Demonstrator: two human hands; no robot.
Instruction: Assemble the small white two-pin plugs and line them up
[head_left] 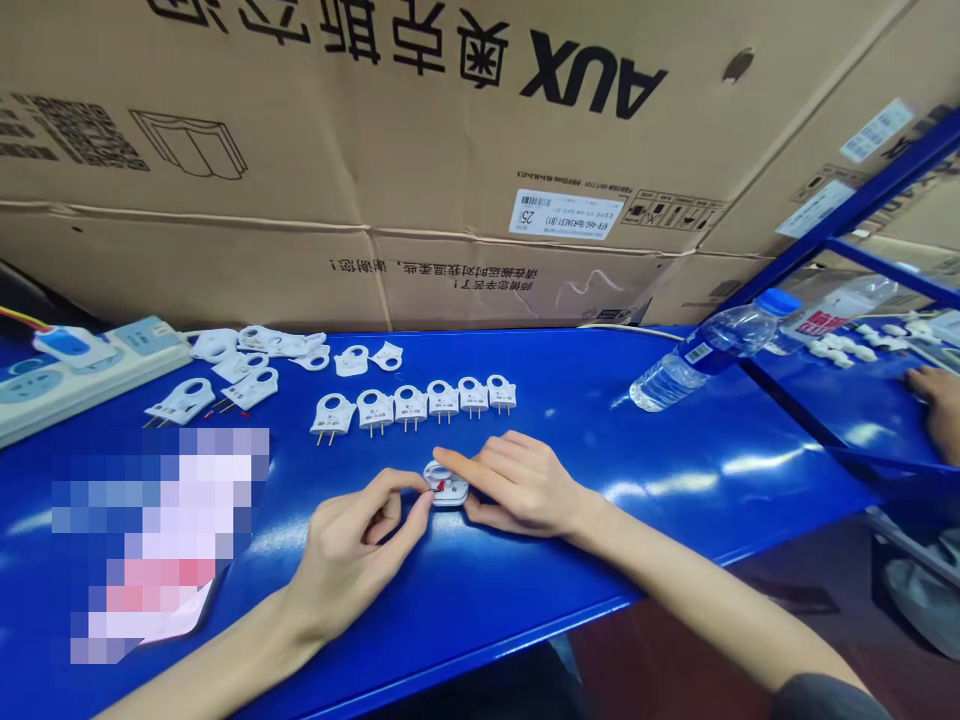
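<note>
A small white plug part (pixel 447 487) with red marks inside lies on the blue table (pixel 675 470) near its front edge. My left hand (pixel 352 550) pinches its left side between thumb and forefinger. My right hand (pixel 517 485) rests over its right side, with the forefinger pressed on its top. Just behind, a row of several white two-pin plugs (pixel 412 406) lies with the pins pointing toward me.
More white plugs (pixel 240 365) lie scattered at the back left, beside a power strip (pixel 82 370). A plastic water bottle (pixel 712 350) lies on its side at the right. Big cardboard boxes (pixel 450 150) stand behind. Another person's hand (pixel 937 410) works at the far right.
</note>
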